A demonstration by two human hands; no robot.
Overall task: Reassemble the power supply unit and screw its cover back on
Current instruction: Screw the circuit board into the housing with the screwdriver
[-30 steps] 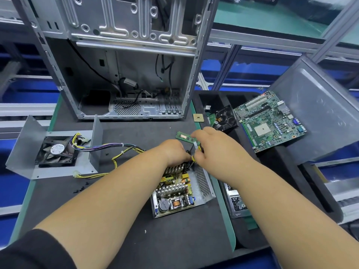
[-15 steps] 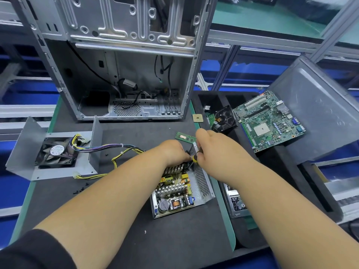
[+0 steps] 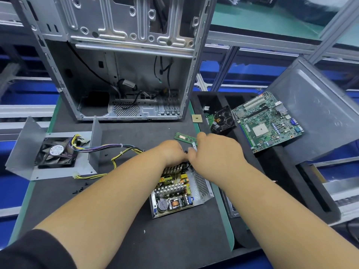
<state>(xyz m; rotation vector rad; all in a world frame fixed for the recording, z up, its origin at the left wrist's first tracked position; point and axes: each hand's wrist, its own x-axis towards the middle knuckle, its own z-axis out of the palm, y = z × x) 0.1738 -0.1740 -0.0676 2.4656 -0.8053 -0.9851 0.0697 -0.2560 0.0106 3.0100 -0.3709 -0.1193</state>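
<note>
Black mat [image 3: 174, 239]: open power supply [image 3: 180, 193] lying centre, its fan cover [image 3: 52, 150] sitting left, computer case [image 3: 124, 61] standing behind. Left hand [image 3: 171, 153] and right hand [image 3: 215, 152] are meeting, fingers curled, over its far edge; grip unclear.

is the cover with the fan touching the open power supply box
Apart. The head view shows bare black mat between the fan cover and the open power supply box; only the wire bundle runs between them.

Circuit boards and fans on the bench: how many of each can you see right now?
Green motherboard: 1
Green memory stick: 1
Open power supply board: 1
Black fans, in the grey metal cover and beside the motherboard: 2
Total: 5
</note>
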